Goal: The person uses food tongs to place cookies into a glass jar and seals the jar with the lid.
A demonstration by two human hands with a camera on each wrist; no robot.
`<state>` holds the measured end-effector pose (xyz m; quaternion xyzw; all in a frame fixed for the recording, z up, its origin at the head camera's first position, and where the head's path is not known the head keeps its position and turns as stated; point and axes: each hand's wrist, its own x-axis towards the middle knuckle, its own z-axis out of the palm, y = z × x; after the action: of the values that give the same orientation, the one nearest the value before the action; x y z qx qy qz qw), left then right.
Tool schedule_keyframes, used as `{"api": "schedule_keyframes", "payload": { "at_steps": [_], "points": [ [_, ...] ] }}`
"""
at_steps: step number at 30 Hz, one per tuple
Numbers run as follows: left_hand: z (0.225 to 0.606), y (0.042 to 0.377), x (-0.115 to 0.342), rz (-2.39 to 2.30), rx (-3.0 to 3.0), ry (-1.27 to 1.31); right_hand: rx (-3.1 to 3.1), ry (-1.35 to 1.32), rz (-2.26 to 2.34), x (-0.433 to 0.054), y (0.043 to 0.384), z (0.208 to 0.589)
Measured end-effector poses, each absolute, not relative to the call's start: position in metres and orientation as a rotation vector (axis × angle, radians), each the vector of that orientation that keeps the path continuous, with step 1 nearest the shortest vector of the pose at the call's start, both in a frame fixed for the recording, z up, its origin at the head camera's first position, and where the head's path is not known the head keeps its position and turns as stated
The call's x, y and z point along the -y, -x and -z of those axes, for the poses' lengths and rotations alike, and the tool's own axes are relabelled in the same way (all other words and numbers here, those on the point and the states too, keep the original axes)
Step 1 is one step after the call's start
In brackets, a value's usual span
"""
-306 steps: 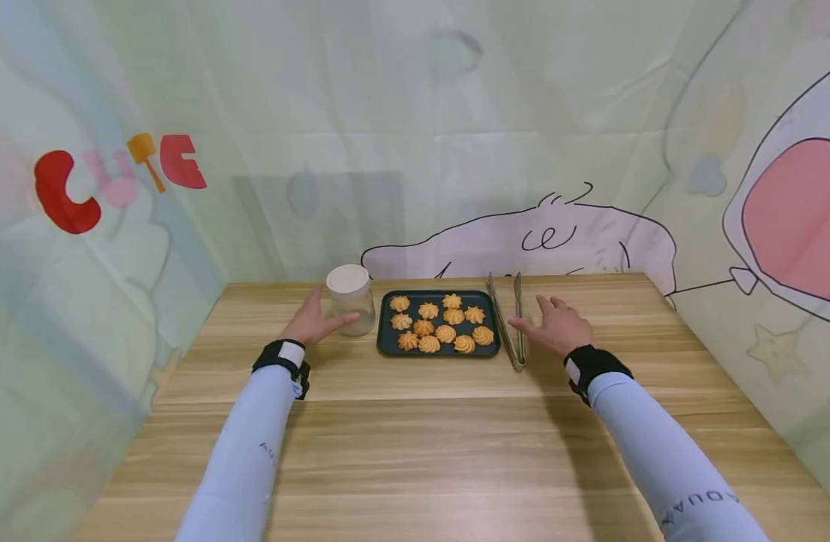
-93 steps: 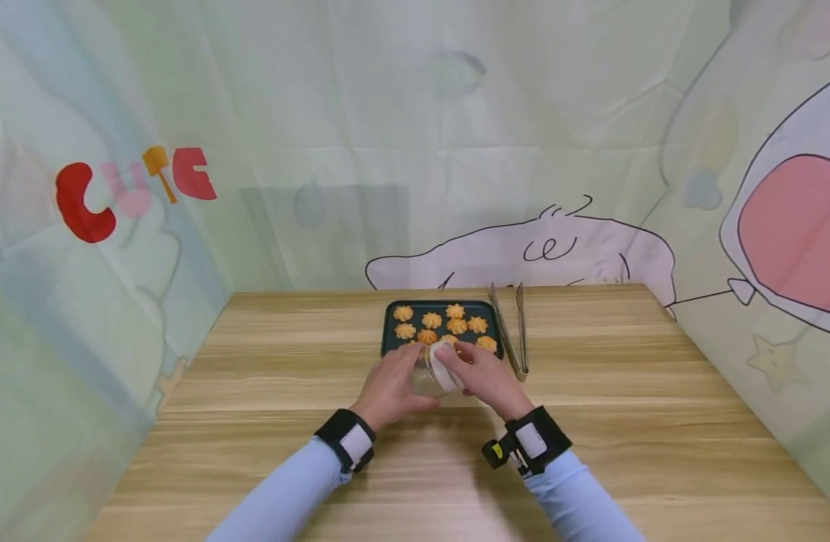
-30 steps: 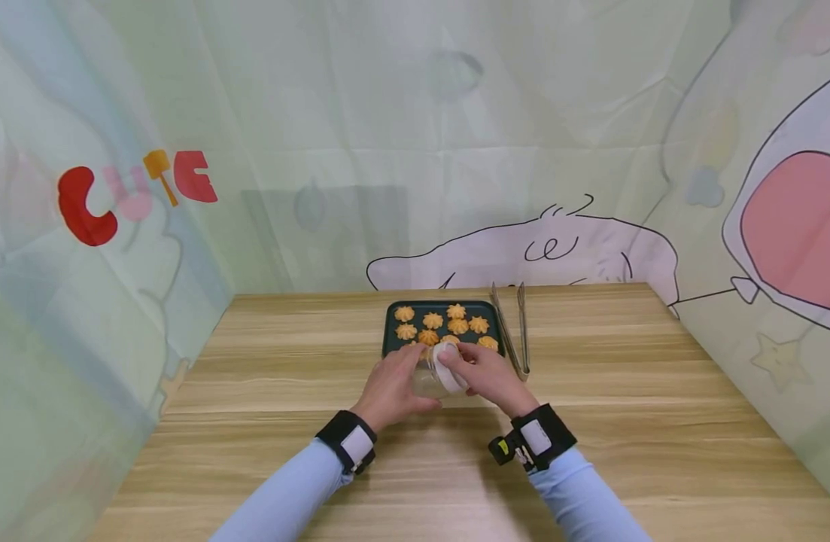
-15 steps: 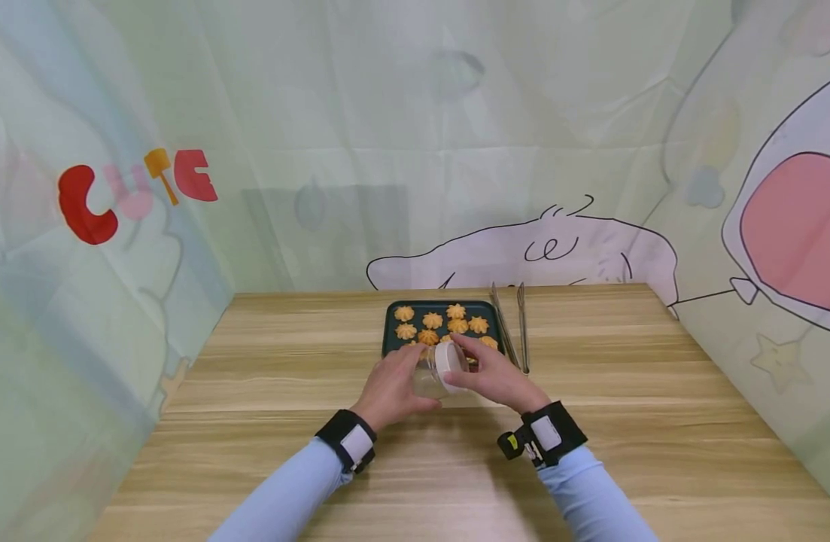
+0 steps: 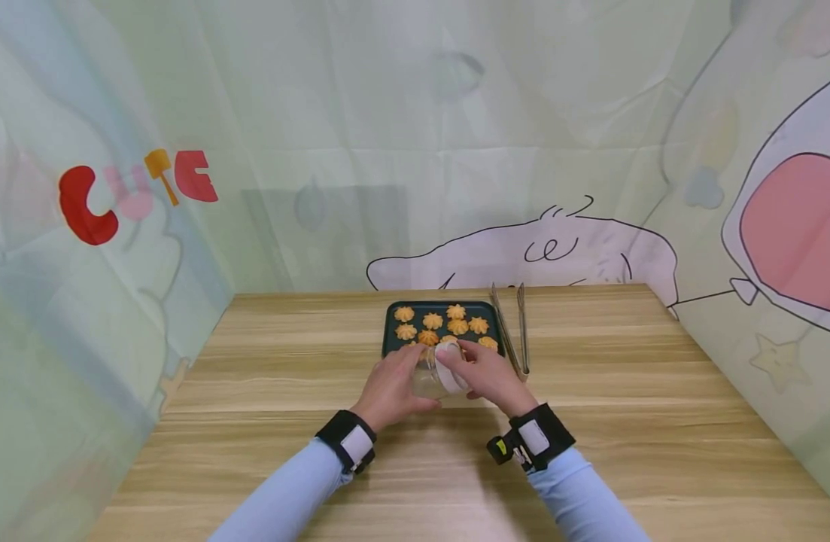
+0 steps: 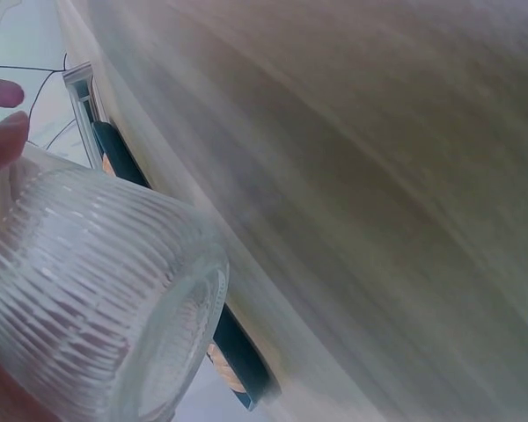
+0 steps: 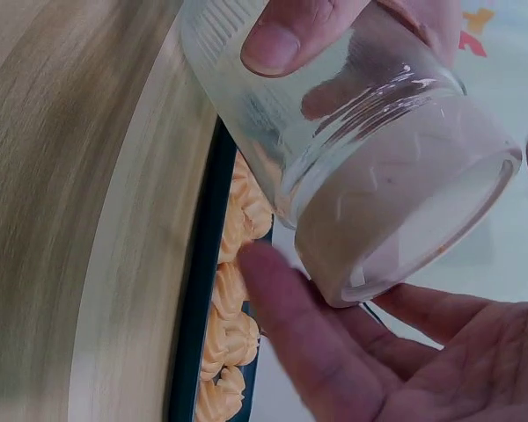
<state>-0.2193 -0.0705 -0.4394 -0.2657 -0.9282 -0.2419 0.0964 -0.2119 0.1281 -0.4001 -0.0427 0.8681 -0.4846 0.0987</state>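
A clear ribbed glass jar [image 5: 424, 382] is held tilted on its side in front of the dark tray [image 5: 386, 331], its white lid [image 5: 451, 380] facing right. My left hand [image 5: 390, 388] grips the jar's body; its thumb [image 7: 275, 44] lies across the glass in the right wrist view. With thumb and fingers around the lid's rim, my right hand [image 5: 492, 376] holds the lid, which sits on the jar's mouth. No contents show through the glass jar [image 6: 88, 281] in the left wrist view. Piped cookies [image 5: 433, 321] lie on the tray, the front ones partly hidden by the hands.
Metal tongs [image 5: 523, 331] lie along the tray's right side, their bend toward me. The wooden table [image 5: 286, 354] meets a printed cloth backdrop [image 5: 320, 226] at its back edge.
From left of the tray, the jar has come in front of it, tilted in both hands. Over the last second my right hand has shifted its grip and turned about the lid.
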Motion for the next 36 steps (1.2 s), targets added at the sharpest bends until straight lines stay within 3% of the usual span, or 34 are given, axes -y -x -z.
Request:
{"api": "schedule_keyframes", "payload": {
  "at_steps": [15,29,36],
  "points": [
    [0.439,0.219,0.07,0.745,2.785,0.768,-2.549,0.491,1.392,-0.141,0.21,0.399],
    [0.44,0.22,0.07,0.743,2.793,0.766,-2.653,0.376,1.327,-0.135,0.208,0.401],
    [0.439,0.221,0.071,0.785,2.804,0.728,-2.633,0.469,1.36,-0.146,0.207,0.397]
  ]
}}
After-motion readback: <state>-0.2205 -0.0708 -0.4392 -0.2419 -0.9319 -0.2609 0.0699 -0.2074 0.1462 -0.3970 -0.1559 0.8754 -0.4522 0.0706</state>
